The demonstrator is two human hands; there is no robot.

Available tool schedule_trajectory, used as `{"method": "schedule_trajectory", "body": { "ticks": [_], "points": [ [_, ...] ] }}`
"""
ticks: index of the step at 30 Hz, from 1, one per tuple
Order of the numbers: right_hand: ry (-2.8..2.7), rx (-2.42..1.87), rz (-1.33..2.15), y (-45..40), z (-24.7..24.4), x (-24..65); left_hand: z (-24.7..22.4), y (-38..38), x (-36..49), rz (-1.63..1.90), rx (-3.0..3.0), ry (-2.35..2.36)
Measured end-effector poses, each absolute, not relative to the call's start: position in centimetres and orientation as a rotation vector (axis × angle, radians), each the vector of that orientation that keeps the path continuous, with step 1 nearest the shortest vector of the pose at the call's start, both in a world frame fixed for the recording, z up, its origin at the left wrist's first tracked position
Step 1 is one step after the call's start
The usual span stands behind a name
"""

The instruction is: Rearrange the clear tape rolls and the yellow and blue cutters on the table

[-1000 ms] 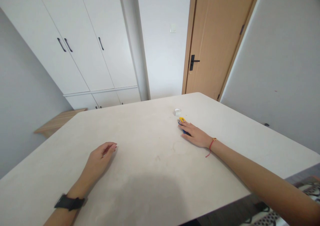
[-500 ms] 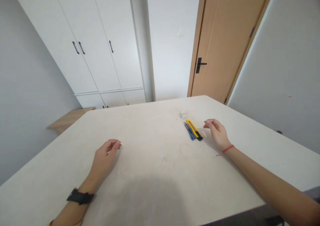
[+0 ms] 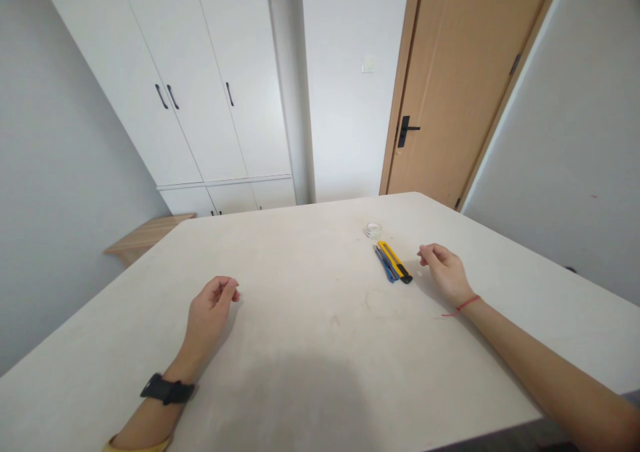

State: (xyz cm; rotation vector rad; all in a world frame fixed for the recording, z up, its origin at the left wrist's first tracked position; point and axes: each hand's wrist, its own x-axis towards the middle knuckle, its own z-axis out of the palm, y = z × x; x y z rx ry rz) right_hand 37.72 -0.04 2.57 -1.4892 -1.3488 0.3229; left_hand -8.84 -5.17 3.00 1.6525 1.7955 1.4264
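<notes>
My left hand (image 3: 213,307) rests on the left of the white table with fingers curled in and thumb against them; nothing shows in it. Further right, my right hand (image 3: 447,272) is also loosely closed, its fingertips pinched together and nothing visible between them. Just left of that hand lies a yellow utility knife (image 3: 393,257) with a black end. Against the yellow knife's left side is a slimmer blue cutter (image 3: 386,265) with a metal tip. Behind both stands what looks like a roll of clear tape (image 3: 373,230), lying flat.
The white table (image 3: 295,272) fills the foreground and bears a faint ring mark (image 3: 376,300). A wooden ledge (image 3: 150,233) sits beyond its left edge. White cupboards (image 3: 225,132) and a wooden door (image 3: 450,92) stand behind it.
The view has shifted slightly, so the table items appear further right. My right hand has moved a little away from the yellow knife. My left hand has hardly moved.
</notes>
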Motion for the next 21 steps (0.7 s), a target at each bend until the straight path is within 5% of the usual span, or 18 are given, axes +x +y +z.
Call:
{"method": "schedule_trajectory", "body": {
  "ticks": [21],
  "points": [
    [-1.419, -1.516, 0.374, -0.54, 2.98, 37.25, 2.85, -5.06, -8.88, 1.424, 1.630, 1.804]
  ]
}}
